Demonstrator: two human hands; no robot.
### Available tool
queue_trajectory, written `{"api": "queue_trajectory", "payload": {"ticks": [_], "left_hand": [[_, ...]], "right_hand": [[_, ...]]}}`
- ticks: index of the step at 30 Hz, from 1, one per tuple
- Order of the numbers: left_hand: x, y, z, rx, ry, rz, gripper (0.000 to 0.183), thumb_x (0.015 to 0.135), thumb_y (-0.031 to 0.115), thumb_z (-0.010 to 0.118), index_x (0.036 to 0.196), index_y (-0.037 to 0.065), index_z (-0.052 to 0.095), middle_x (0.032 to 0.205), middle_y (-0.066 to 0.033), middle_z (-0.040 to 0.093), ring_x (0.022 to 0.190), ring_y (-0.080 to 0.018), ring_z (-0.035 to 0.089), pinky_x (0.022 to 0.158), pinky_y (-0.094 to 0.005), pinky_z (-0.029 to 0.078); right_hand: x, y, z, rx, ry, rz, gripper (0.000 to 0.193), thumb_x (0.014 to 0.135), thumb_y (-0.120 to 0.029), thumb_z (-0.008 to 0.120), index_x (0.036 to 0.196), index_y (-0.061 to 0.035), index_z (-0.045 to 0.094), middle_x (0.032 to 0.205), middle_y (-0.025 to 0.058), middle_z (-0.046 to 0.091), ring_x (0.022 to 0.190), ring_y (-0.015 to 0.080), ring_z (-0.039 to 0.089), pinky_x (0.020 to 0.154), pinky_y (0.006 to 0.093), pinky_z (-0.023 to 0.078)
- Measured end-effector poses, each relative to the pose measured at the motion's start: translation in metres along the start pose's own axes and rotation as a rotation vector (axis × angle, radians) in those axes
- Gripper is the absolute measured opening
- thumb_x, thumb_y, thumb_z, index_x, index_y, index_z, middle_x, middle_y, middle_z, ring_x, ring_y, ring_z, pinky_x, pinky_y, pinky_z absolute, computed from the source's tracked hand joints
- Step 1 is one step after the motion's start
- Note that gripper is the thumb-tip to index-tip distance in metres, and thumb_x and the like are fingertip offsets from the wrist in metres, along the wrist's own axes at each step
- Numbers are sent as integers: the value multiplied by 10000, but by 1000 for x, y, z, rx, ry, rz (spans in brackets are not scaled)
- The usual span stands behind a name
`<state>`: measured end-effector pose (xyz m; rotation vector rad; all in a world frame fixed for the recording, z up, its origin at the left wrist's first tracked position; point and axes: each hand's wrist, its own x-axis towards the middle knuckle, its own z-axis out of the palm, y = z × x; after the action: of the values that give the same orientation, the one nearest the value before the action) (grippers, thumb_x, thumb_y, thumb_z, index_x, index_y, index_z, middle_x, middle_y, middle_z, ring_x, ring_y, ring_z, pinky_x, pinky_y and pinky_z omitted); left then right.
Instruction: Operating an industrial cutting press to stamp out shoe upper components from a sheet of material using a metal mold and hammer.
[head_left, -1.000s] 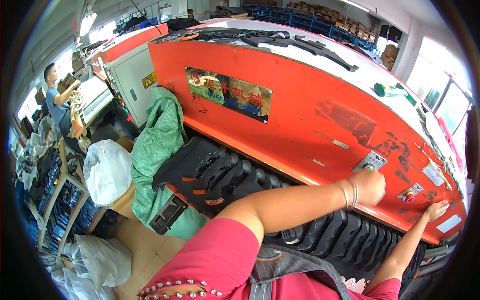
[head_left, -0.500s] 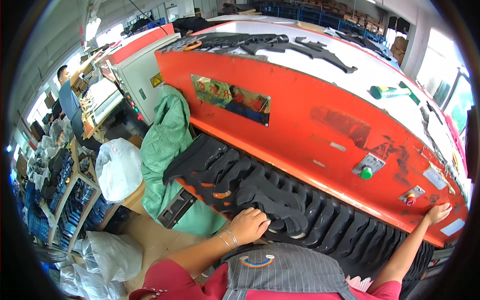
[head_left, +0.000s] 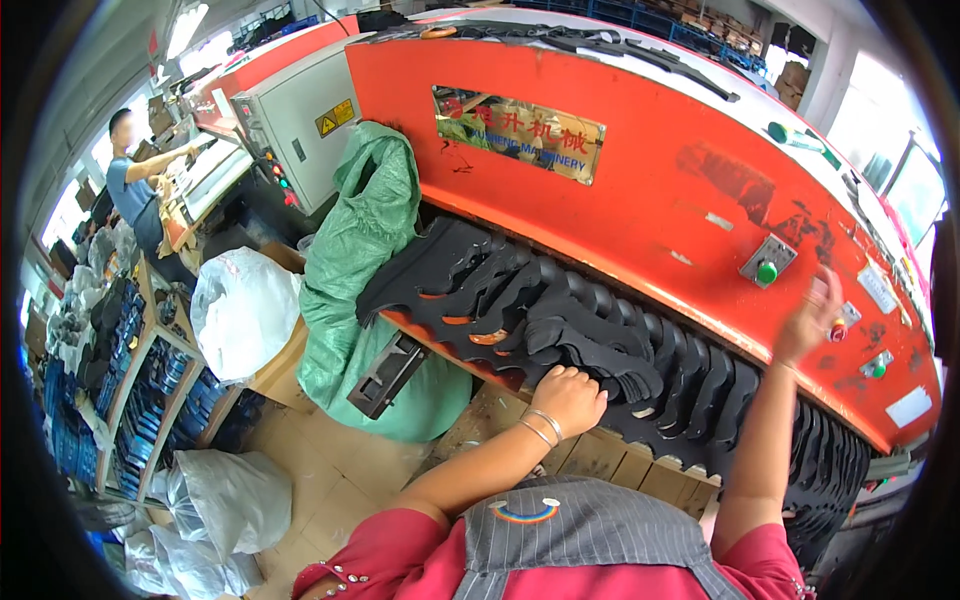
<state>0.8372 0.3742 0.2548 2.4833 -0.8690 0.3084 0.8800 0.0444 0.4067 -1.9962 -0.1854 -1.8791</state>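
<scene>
Loose black pieces (head_left: 595, 345): stacked on a row of similar black parts (head_left: 695, 390), below the front of a red machine (head_left: 620, 215).
Left hand (head_left: 570, 400): at the stack's near edge, grip curled in; the fingertips are hidden, so whether it clamps a piece is impossible to say.
Right hand (head_left: 812, 318): raised before the machine's front, blurred, its grip apart, with nothing seen in it.
Buttons: a green button (head_left: 767, 273) sits to the hand's left, a red button (head_left: 838, 331) just beside it.
Step in hand: apparently tending the stack with the left while the right works near the controls.
Next move: seems to call for a sure hold on the stack's near end and care around the buttons.
Surroundings: a green sack (head_left: 365, 225) slumps at the row's far left; beyond, a co-worker (head_left: 135, 185) stands at another tabletop (head_left: 222, 172).
</scene>
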Motion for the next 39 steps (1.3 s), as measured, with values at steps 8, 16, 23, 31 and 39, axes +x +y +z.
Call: {"api": "queue_trajectory", "payload": {"ticks": [8,16,23,31,39], "left_hand": [[-42,2,-17,-63,-234,38,377,845,357,536,658,68,690,708,-109,662,749,-280,629,738,-378,445],[-92,-28,-68,-603,-817,393,448,911,385,511,971,-30,669,938,-221,667,785,-364,670,756,-435,532],[-75,-163,-161,-623,-114,-18,235,864,129,595,1072,33,650,959,-156,649,889,-313,627,837,-380,494],[-30,-250,-111,-321,-271,158,104,832,67,524,916,35,577,964,-105,589,913,-321,586,805,-404,482],[-20,-265,-111,-209,-221,634,71,778,156,597,751,93,574,804,-53,546,786,-260,571,701,-365,487]], "right_hand": [[-57,-196,105,424,-695,184,109,848,-73,662,945,-26,652,849,108,642,775,216,618,705,301,490],[-163,-261,174,443,-1142,122,232,830,-177,655,1009,-29,658,1014,148,643,926,334,623,812,381,508],[-192,-312,189,14,-1429,41,160,838,-183,623,920,-46,614,930,128,619,822,329,650,708,430,531],[-211,-329,169,34,-1339,38,118,813,-113,591,907,-42,601,882,133,591,755,338,636,652,435,525],[-209,-336,159,206,-1356,31,85,781,-93,622,855,-52,621,815,134,581,717,332,624,620,429,520]]}}
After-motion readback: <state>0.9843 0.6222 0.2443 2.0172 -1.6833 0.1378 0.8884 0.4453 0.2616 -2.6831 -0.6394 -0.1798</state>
